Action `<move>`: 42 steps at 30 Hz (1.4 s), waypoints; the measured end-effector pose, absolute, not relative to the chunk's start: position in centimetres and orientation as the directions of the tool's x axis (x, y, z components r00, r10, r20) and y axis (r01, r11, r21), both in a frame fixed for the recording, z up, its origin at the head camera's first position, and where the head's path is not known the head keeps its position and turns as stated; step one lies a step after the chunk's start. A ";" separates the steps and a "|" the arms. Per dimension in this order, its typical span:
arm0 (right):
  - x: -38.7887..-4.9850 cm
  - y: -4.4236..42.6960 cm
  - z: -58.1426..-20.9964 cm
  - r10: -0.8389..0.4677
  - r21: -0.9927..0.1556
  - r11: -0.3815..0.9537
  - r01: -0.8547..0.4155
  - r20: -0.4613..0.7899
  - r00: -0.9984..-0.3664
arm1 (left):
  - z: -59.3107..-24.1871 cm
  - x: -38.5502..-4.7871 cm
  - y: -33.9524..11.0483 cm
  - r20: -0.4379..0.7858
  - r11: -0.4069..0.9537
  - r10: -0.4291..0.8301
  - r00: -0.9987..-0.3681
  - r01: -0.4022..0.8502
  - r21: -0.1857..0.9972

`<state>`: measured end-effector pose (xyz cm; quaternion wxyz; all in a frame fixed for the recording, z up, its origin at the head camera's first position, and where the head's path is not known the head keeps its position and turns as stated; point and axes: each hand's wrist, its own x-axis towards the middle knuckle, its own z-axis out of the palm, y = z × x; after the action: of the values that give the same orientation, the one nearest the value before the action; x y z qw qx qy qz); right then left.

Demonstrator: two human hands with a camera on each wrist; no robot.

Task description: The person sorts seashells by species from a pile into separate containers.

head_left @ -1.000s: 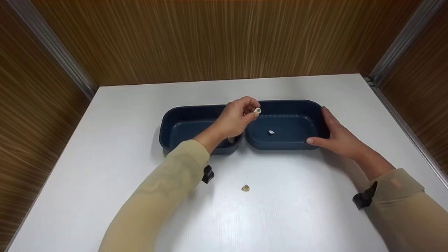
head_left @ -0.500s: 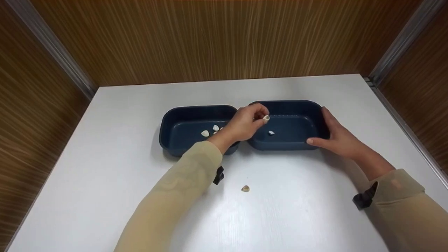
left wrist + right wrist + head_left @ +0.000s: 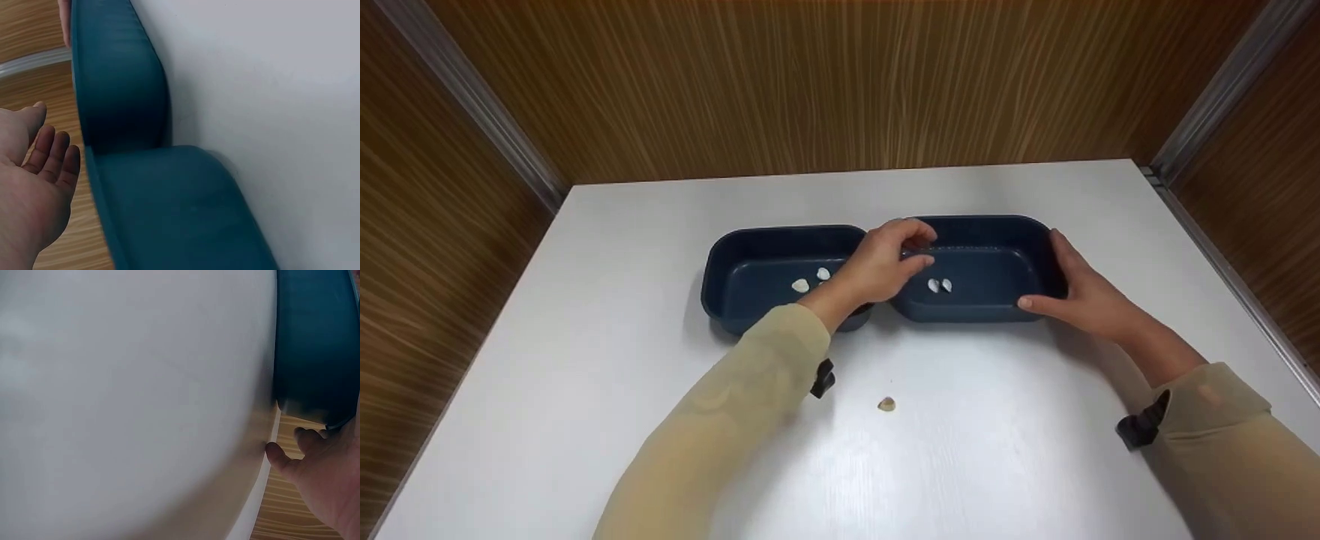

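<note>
In the head view my left hand (image 3: pixel 885 262) hovers over the left end of the right blue bin (image 3: pixel 967 315), thumb and fingers apart, holding nothing. Two small whitish seashells (image 3: pixel 940 286) lie side by side on that bin's floor. My right hand (image 3: pixel 1091 296) rests against the bin's right end, its thumb at the front rim and its fingers along the right side. The left blue bin (image 3: pixel 727 304) contains more pale seashells (image 3: pixel 800 286), partly hidden by my left wrist. The left wrist view shows my left palm (image 3: pixel 36 185) beside the bins' walls.
One brownish seashell (image 3: pixel 886 404) lies on the white table (image 3: pixel 945 465) in front of the bins. The bins stand nearly end to end. Wood-grain panels (image 3: pixel 840 82) enclose the table at the back and sides.
My left hand moved right over the right bin with a pinched seashell, then let it drop beside the one there. Its fingers have parted. My right hand has stayed in place.
</note>
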<state>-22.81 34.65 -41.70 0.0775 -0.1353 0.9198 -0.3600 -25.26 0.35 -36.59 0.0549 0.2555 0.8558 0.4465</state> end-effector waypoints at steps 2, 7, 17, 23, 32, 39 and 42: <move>-22.8 34.7 -41.7 -0.303 -0.682 0.705 -0.192 -0.045 -0.952 | -36.1 -24.7 0.0 0.140 0.452 0.491 -0.860 0.389 0.803; -22.8 34.7 -41.6 -0.300 -0.679 0.708 -0.195 -0.039 -0.953 | -34.8 -22.9 -1.1 0.148 0.416 0.540 -0.829 0.415 0.809; -22.7 34.7 -41.6 -0.299 -0.676 0.712 -0.187 -0.051 -0.953 | -34.9 -18.6 -3.6 0.176 0.308 0.658 -0.732 0.475 0.824; -22.8 34.8 -41.6 -0.306 -0.684 0.702 -0.196 -0.041 -0.951 | -36.6 -16.7 -5.1 0.152 0.304 0.696 -0.701 0.480 0.823; -22.8 34.8 -41.7 -0.309 -0.692 0.694 -0.199 -0.038 -0.950 | -39.8 -15.0 -7.0 0.048 0.340 0.707 -0.705 0.400 0.851; -22.7 34.7 -41.6 -0.308 -0.691 0.696 -0.195 -0.042 -0.951 | -42.0 -14.4 -7.8 -0.023 0.374 0.694 -0.720 0.332 0.866; -22.7 34.7 -41.6 -0.307 -0.691 0.695 -0.196 -0.039 -0.951 | -42.6 -14.2 -7.9 -0.043 0.381 0.689 -0.724 0.311 0.871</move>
<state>-22.69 34.74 -41.58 0.0761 -0.1373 0.9175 -0.3654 -14.18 -7.88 -42.59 0.2043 0.3104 0.8055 0.4616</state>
